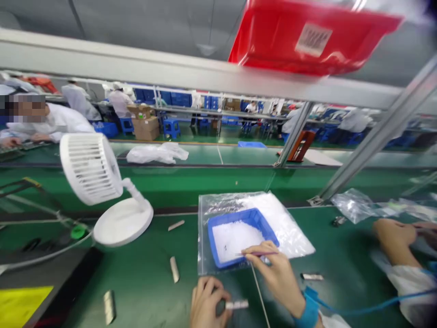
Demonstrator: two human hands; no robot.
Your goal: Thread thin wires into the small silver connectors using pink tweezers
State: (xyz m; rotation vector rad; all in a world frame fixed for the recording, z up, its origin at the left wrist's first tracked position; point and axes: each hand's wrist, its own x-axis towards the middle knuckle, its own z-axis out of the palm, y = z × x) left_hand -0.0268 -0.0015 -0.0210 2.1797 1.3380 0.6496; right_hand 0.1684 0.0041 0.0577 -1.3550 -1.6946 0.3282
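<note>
Working over a green bench mat (146, 282), seen from the head camera, the right hand (278, 278) pinches a slim purple stick (259, 253) between thumb and fingertips, its tip reaching in over the near rim of a blue plastic tray (251, 217). Holding it lightly and low like this keeps the point steady above the white granules (235, 239) heaped in the tray. The left hand (205, 304) sits just below, fingers curled closed around a short metal-tipped cylinder (236, 304), its pale end sticking out to the right; a firm wrap like that keeps the piece from slipping. The tray rests on a clear zip bag (218, 205) holding more white granules. A blue wrist strap (309, 310) circles the right wrist, its cord trailing off to the right. Loose metal pieces (174, 269) lie about the mat, a white desk fan (92, 169) tilts on its base to the left, and a co-worker's hand (392, 237) rests at the right edge, well apart.
</note>
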